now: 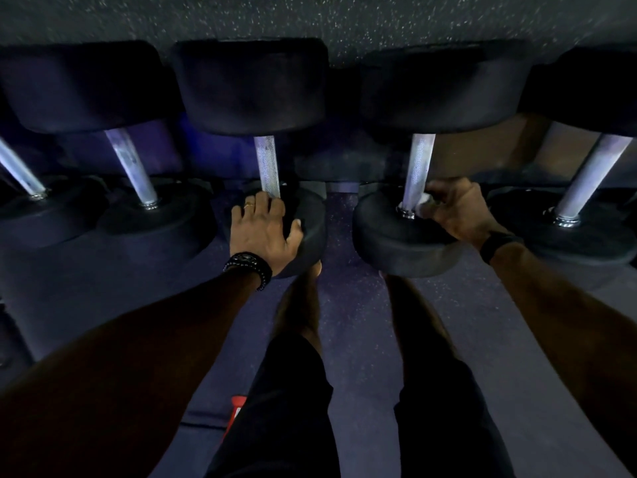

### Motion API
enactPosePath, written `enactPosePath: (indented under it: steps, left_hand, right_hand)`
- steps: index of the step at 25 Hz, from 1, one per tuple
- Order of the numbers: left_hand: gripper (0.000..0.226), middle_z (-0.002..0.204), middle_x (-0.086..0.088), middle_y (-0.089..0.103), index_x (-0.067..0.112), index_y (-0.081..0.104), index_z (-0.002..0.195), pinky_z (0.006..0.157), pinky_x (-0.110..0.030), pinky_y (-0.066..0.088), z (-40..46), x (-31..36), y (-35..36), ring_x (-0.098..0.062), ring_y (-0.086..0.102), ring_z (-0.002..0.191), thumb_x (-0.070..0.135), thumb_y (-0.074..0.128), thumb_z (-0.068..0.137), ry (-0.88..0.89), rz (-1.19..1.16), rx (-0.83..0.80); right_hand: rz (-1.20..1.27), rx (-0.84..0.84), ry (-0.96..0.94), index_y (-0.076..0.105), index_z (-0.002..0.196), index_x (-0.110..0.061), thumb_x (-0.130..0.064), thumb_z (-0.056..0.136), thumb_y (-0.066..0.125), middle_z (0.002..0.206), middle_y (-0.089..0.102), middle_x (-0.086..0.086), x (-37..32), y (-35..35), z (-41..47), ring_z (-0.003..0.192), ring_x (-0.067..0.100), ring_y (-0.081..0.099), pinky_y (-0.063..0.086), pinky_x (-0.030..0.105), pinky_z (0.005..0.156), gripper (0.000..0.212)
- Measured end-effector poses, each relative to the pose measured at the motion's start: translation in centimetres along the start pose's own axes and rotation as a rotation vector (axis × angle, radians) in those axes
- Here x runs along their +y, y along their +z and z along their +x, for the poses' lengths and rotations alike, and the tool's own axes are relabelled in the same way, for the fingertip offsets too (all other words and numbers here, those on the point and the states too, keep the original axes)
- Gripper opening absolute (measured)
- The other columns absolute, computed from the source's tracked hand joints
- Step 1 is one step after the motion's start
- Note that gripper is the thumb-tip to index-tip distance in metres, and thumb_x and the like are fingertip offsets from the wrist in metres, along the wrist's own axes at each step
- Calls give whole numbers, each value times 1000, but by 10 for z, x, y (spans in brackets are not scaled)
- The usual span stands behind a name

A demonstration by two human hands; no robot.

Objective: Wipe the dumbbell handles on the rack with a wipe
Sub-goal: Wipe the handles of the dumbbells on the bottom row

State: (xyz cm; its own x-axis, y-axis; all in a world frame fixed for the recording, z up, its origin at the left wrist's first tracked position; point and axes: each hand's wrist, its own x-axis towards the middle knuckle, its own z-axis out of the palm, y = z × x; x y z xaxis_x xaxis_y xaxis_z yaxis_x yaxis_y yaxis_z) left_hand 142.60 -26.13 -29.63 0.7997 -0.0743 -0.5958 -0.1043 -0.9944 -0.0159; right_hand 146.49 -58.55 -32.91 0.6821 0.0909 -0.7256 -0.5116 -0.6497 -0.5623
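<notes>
Dumbbell handles are lining up in front of me along the rack, five bars showing between their dark heads, and I am working on the fourth handle, counting from my left. My right hand is pinching a small white wipe in its grip and pressing it against the near end of that bar, just above the chrome collar, so the stretch above it is looking as though it is waiting for the cloth. My left hand is resting on the near head of the neighbouring dumbbell, fingers spread at the foot of its knurled handle, thumb hooking the rim, steadying rather than wiping. I cannot tell from the metal alone which bars are clean: all are shining much the same in this dim light. I am judging the job as mid-course, with the far-right handle lying beyond my wiping hand and likely outstanding, and the two on my far left uncertain.
</notes>
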Motion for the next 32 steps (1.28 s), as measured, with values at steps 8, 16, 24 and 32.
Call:
enactPosePath:
  steps: [8,16,24,32]
  left_hand:
    - [52,106,-17,55,9,60,100,81,-47,38,0,2,-1,-37,52,98,51,34,84,-4,2,-5]
    - [47,106,-16,55,9,60,98,83,-47,39,-1,1,1,-37,52,97,49,40,84,-7,-32,28]
    - [48,106,-15,55,9,61,98,81,-47,38,0,2,-1,-37,52,97,49,39,83,-10,-34,28]
    - [46,106,-16,57,9,61,97,80,-47,38,-1,1,0,-37,53,95,48,41,84,4,-39,48]
  right_hand:
    - [-188,81,108,70,99,0,-19,83,57,100,64,30,12,13,19,95,33,63,47,34,84,28]
    - [375,389,201,69,88,-5,-12,75,64,98,71,20,-8,24,11,80,6,63,55,36,84,15]
    - [325,399,219,74,89,-21,-4,83,60,92,73,6,-30,19,-6,85,11,58,53,40,83,23]
    - [686,264,97,64,85,3,9,74,48,83,66,13,-46,-13,8,77,21,61,51,24,67,20]
